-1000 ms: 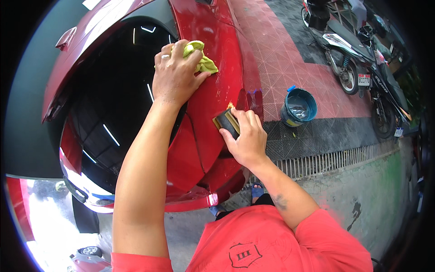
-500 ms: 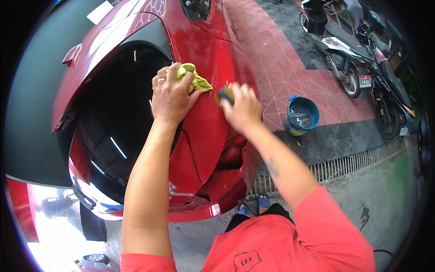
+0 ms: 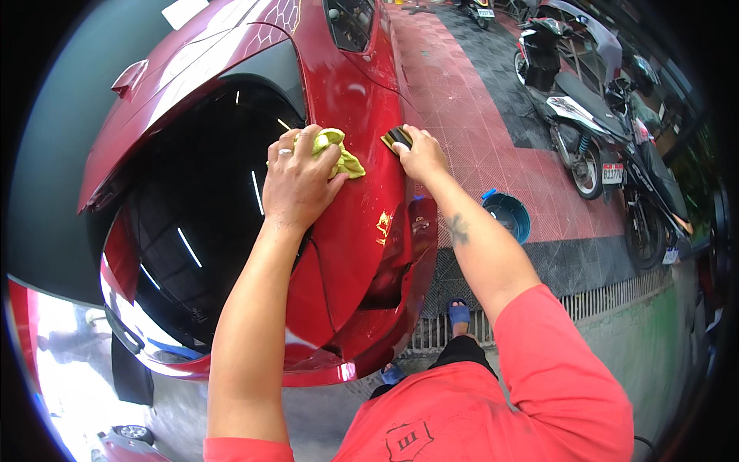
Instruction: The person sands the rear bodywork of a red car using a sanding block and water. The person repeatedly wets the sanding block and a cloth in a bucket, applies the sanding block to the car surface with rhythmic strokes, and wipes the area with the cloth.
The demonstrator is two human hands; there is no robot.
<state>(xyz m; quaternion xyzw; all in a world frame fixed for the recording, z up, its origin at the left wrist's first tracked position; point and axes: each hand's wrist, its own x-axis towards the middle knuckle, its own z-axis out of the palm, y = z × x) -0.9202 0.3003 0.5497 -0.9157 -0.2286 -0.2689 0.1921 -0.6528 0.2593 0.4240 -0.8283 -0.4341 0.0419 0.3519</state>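
Red car [image 3: 350, 223]: bore a yellow-green cloth [image 3: 344, 158], bunched under the curled left hand [image 3: 302, 179]; black-and-tan block [image 3: 397, 138], by the panel's outer edge, was pinched in the right hand [image 3: 421, 155].

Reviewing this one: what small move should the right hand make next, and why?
Probably draw the block toward the yellow marks on the red car: the right hand holds it beyond them, and the left hand, with its cloth, is off to their left.
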